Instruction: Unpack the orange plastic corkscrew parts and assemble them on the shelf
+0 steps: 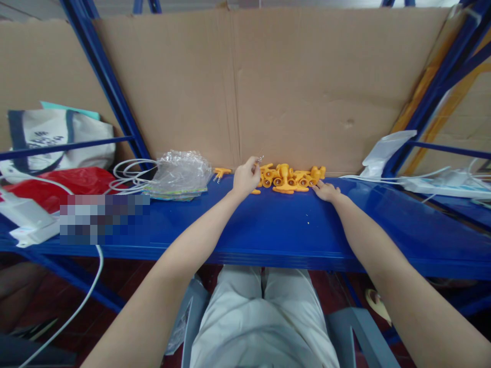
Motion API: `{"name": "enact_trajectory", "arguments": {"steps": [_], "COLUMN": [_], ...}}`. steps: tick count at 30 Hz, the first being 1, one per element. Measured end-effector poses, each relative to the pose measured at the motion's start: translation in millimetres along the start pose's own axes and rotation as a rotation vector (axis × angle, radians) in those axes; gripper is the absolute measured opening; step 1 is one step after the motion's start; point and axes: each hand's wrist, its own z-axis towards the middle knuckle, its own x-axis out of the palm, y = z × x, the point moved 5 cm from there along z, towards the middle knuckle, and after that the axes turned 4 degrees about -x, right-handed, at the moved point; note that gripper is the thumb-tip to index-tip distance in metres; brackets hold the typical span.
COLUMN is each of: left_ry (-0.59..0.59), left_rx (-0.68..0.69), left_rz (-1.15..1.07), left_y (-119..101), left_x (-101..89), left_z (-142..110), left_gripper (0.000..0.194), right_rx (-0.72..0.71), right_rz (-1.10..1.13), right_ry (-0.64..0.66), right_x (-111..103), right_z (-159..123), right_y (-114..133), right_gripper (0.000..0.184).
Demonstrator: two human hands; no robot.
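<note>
My left hand (246, 179) is closed in a pinch at the left end of a cluster of yellow plastic parts (284, 175). A small shiny metal piece (260, 159), perhaps a spring, shows at its fingertips. At the right end of the cluster, my right hand (327, 192) lies low on the shelf with fingers stretched out, the tips touching or very near a yellow part. Several of these parts are T-shaped and some show round sockets. Apart from them, left of my left hand, lies a yellow piece with metal prongs or springs (220, 174).
Clear plastic bags (180, 174) and coiled white cable (128, 171) lie left on the blue shelf (268, 230). A cardboard sheet (307, 87) stands behind. Further left are a red bag (88, 181) and canvas bag (92, 140). A white power strip (448, 186) lies right.
</note>
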Motion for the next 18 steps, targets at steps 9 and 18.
{"name": "enact_trajectory", "arguments": {"steps": [9, 18], "left_ry": [-0.154, -0.243], "left_rx": [-0.182, -0.406], "left_rz": [-0.311, -0.459], "left_y": [39, 76], "left_x": [4.7, -15.8], "left_z": [17, 46], "left_gripper": [0.008, 0.028], "right_rx": [0.002, 0.023], "right_rz": [0.014, 0.006], "right_ry": [-0.003, -0.009], "right_x": [0, -1], "right_z": [3, 1], "right_y": [2, 4], "right_gripper": [0.063, 0.062]}}
